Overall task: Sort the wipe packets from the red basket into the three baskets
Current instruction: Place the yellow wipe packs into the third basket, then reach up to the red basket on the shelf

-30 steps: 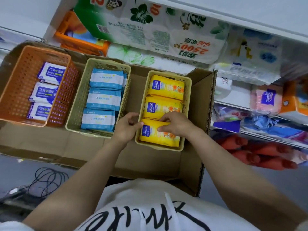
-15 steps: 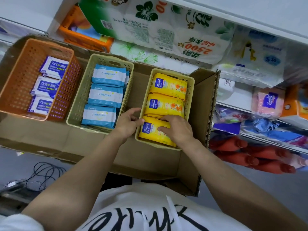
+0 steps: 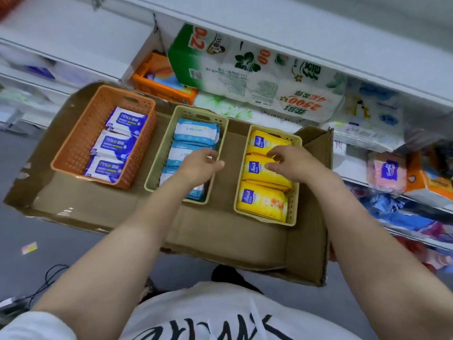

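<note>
Wipe packets already sorted by kind, three rows to a basket, all inside the cardboard box (image 3: pixel 215 231). Yellow packets (image 3: pixel 263 203) in the right cream basket (image 3: pixel 293 212), at the box's right end. Pale blue packets (image 3: pixel 193 132) in the middle cream basket (image 3: pixel 157 168); white-and-blue packets (image 3: pixel 117 143) in the orange basket (image 3: pixel 73 153), at the box's left end. Right hand (image 3: pixel 291 164) loosely curled, resting on the yellow stack, gripping nothing as far as can be told. Left hand (image 3: pixel 198 165) half open and empty over the middle basket's right rim. No red basket in view; judging by that, sorting near done, only tidying left.
</note>
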Demonstrator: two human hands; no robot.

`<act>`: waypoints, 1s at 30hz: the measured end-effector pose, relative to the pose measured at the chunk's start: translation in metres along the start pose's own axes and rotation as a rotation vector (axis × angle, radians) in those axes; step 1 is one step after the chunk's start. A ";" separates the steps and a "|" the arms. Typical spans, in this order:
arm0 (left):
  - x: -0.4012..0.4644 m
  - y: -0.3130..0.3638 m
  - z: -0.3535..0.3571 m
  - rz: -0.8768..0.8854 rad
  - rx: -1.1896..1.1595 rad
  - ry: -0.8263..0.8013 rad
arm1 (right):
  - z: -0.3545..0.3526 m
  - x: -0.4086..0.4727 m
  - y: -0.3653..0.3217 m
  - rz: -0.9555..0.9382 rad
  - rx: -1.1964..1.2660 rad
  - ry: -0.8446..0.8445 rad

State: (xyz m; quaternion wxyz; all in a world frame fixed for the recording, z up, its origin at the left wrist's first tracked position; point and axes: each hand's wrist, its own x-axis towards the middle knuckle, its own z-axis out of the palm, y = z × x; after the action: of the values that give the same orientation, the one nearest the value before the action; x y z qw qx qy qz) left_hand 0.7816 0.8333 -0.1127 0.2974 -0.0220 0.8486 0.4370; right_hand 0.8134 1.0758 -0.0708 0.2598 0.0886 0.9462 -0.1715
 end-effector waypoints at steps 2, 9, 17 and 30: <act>-0.019 -0.011 -0.049 0.088 0.089 0.074 | -0.016 -0.014 -0.038 -0.031 -0.007 0.166; -0.112 -0.100 -0.238 0.267 0.372 0.391 | 0.001 -0.074 -0.213 -0.256 0.084 0.649; -0.180 -0.217 -0.394 0.371 0.424 0.685 | 0.069 -0.068 -0.383 -0.423 0.023 0.596; -0.085 -0.302 -0.648 0.346 0.495 0.707 | 0.082 0.099 -0.671 -0.535 0.171 0.552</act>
State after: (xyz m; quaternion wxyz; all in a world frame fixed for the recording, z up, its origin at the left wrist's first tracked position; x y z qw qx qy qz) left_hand 0.6264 0.1390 -0.0022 -0.0913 0.0440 0.9678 0.2303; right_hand 0.5948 0.4322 -0.0023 -0.0664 -0.0972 0.9524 -0.2811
